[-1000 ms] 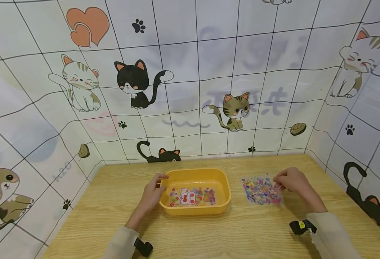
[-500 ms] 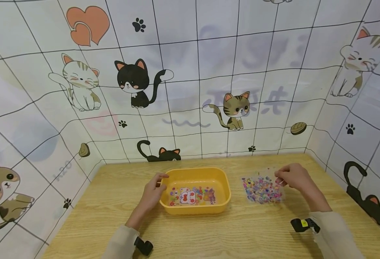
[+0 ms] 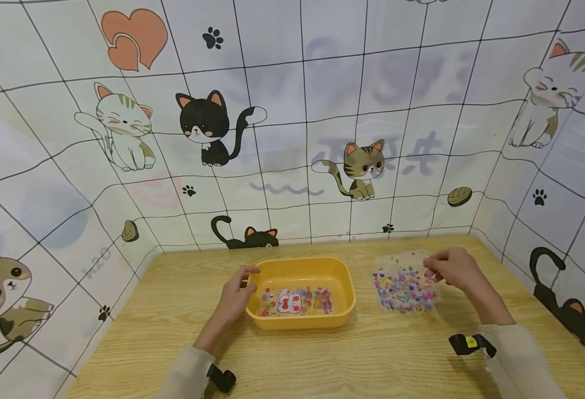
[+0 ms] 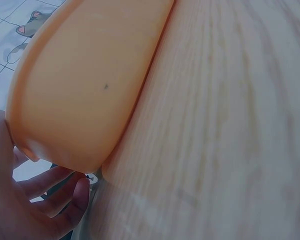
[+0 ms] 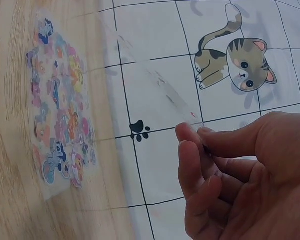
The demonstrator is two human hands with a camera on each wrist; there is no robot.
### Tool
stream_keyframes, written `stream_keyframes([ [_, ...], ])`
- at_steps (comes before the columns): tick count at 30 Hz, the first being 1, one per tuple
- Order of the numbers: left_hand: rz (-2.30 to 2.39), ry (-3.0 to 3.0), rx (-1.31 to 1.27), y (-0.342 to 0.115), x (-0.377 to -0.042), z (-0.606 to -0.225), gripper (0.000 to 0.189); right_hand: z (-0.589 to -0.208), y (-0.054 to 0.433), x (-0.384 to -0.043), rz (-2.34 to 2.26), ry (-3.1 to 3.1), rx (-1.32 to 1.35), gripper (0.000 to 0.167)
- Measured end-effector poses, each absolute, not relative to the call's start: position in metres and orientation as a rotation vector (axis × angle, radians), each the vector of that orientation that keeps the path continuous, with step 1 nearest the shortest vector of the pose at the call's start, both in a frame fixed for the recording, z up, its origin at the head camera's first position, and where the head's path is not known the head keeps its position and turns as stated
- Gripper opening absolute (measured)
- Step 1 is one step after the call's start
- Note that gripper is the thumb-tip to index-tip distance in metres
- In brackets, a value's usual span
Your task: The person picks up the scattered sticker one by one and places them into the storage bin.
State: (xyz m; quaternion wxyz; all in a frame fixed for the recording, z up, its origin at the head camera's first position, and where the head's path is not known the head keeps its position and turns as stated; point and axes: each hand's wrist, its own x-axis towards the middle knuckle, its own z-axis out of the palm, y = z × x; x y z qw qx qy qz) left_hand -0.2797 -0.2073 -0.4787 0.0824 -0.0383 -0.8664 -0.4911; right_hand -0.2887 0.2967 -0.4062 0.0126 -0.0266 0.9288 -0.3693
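A yellow plastic basin (image 3: 304, 322) sits on the wooden table, with colourful stickers (image 3: 289, 302) lying on its floor. My left hand (image 3: 234, 293) holds the basin's left rim; in the left wrist view its fingers (image 4: 60, 195) curl beside the basin's end wall. To the right, my right hand (image 3: 454, 270) pinches a thin clear sheet (image 5: 165, 90) between thumb and fingertips. Seen edge-on in the right wrist view, that sheet stands raised and bears a few small specks. Below it on the table lies a sheet densely covered in small colourful stickers (image 5: 62, 110).
A white cloth (image 3: 292, 122) with grid lines and cartoon cats hangs behind the table and along both sides. Bare wooden tabletop (image 3: 352, 360) stretches in front of the basin. A black wrist camera (image 3: 464, 343) is strapped at the right sleeve.
My right hand has shifted slightly right, and the clear sheet has risen at the back, its sparse upper part now showing above the dense stickers. The left hand and basin have stayed put.
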Motion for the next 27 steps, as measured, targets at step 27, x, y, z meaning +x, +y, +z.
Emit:
stream_keyframes([
  [27,-1.484,-2.596,-0.114,-0.209,-0.281,-0.479,0.035,-0.392,0.29,-0.281,-1.221,2.938,-0.039,0.041],
])
